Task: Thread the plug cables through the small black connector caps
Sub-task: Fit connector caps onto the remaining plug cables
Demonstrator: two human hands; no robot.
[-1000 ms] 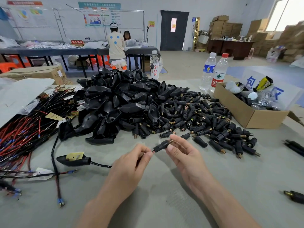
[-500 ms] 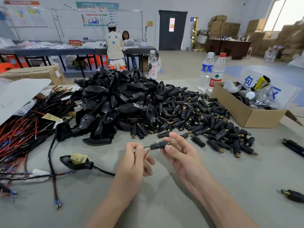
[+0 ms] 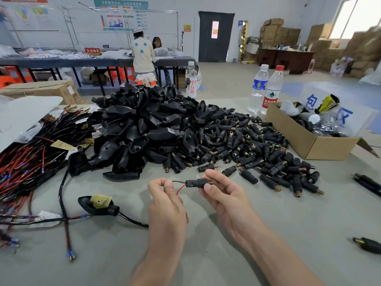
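Above the near table [image 3: 278, 234], the right hand [image 3: 224, 197] pinches the likely light, rigid connector cap [image 3: 195, 183] by its body, while the left hand [image 3: 167, 203] pinches the thin, probably floppy wires [image 3: 181, 187] just left of it.

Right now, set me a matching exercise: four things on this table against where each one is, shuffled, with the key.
Things
1. cap
2. red wire
3. box
4. wire bundle

Places
A. at the far left
B. pinched in the left hand
C. pinched in the right hand
D. right of the black pile

Pairs: 1-C, 2-B, 3-D, 4-A
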